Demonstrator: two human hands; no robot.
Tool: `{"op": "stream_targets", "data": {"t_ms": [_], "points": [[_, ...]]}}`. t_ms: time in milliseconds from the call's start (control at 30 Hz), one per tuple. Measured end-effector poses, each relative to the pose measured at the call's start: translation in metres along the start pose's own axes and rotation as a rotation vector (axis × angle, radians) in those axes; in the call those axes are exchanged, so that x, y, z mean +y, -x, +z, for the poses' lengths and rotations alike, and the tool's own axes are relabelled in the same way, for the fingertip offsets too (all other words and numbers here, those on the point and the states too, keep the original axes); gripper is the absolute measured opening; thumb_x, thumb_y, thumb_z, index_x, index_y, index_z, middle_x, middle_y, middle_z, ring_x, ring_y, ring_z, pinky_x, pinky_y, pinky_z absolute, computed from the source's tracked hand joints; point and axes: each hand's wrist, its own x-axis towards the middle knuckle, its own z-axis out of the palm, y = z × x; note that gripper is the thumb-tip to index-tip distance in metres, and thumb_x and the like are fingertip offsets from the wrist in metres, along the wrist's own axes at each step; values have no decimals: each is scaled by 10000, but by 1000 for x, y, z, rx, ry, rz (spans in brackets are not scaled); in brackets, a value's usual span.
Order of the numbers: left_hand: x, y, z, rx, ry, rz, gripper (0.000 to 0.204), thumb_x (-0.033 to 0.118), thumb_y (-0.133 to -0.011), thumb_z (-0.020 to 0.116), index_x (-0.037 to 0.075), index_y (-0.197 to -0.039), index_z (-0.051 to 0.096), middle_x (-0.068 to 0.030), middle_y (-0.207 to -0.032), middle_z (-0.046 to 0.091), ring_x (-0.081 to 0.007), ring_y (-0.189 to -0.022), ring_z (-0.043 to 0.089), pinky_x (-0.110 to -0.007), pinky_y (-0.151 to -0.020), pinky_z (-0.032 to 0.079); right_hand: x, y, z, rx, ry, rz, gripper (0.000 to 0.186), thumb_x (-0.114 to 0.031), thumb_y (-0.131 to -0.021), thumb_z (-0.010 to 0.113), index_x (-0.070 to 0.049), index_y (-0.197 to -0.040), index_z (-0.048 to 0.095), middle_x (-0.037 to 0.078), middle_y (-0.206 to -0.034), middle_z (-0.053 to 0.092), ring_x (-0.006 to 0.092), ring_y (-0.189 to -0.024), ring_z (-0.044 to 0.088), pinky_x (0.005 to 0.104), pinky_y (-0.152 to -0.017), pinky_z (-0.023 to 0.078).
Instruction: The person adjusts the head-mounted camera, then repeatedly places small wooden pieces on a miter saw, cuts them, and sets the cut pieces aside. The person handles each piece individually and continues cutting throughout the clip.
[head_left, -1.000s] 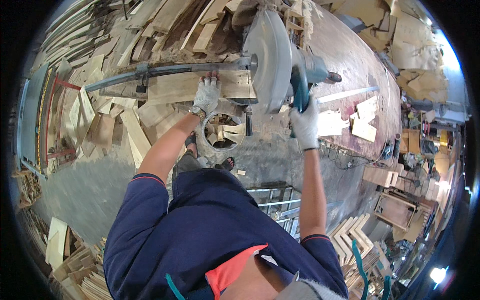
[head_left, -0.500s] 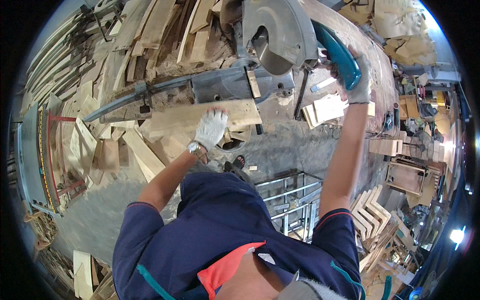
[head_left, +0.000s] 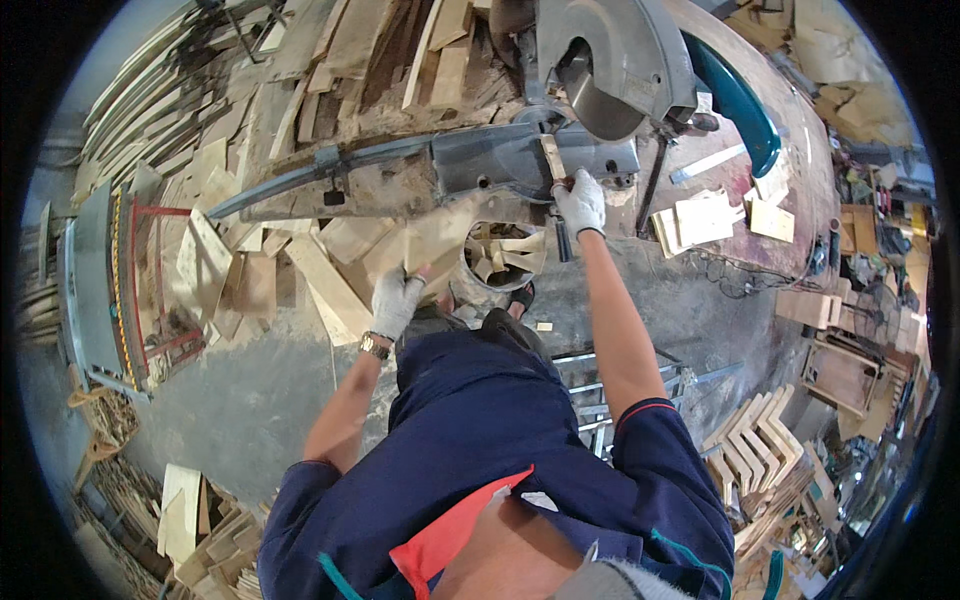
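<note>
Head view, looking down over a dark blue shirt and two gloved hands. Left hand [head_left: 397,300] curled shut around the near end of a pale wooden board [head_left: 440,240], thumb and fingers wrapped on it; board slanting up and away from that hand toward the saw's grey base [head_left: 500,165]. Right hand [head_left: 581,203] further ahead and to the right of the left, fingers closed on a small wooden offcut [head_left: 553,160] lying against the base, directly beneath the raised mitre saw [head_left: 620,65] with its grey blade guard. Teal saw handle [head_left: 735,100] up and to the right of the right hand, untouched. Round bin of wood scraps [head_left: 497,258] between the two hands, just below the right one. Small stack of cut pale blocks [head_left: 700,220] on the worktop [head_left: 760,255] just right of the right hand. Heaps of boards and offcuts [head_left: 250,270] on the floor left of the left hand.
</note>
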Motion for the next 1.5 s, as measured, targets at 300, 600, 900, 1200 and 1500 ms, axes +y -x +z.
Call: {"op": "stream_targets", "data": {"t_ms": [300, 600, 900, 1200, 1500], "points": [[24, 30, 12, 357, 606, 172, 338, 293, -997, 695, -26, -1109, 710, -1, -896, 692, -90, -819, 547, -305, -722, 460, 0, 95, -61, -743, -69, -176, 389, -323, -873, 719, -34, -1132, 687, 262, -1044, 714, 432, -1011, 690, 479, -858, 538], [86, 55, 85, 112, 403, 432, 228, 168, -986, 707, -24, -1109, 701, -72, -962, 728, -119, -865, 601, -316, -774, 493, -24, 123, -145, -553, -636, -303, 516, -148, -809, 779, -65, -1299, 640, 208, -1133, 712, 367, -1090, 687, 432, -920, 549], [207, 38, 181, -118, 364, 630, 584, 95, -981, 697, 44, -1519, 475, -160, -1346, 616, -224, -1230, 588, -352, -1066, 459, 106, 187, -102, -638, -904, 41, 547, -218, -858, 819, -28, -1338, 639, 151, -1190, 739, 227, -1065, 653, 376, -958, 533], [177, 50, 180, -196, 372, 379, 508, 124, -1022, 670, 23, -1496, 521, -121, -1406, 629, -177, -1242, 610, -328, -1083, 462, 256, 45, -302, 218, -1177, 333, 516, -458, -911, 772, 17, -1099, 700, 60, -907, 711, 181, -737, 666, 329, -635, 548], [155, 80, 158, -136, 443, 213, 445, 164, -1054, 631, -10, -1455, 549, -110, -1305, 677, -170, -1166, 634, -310, -1009, 495, 369, -20, -172, 472, -1198, 1002, 446, -384, -920, 739, -9, -1145, 650, 122, -925, 663, 277, -801, 685, 402, -609, 544]]}}
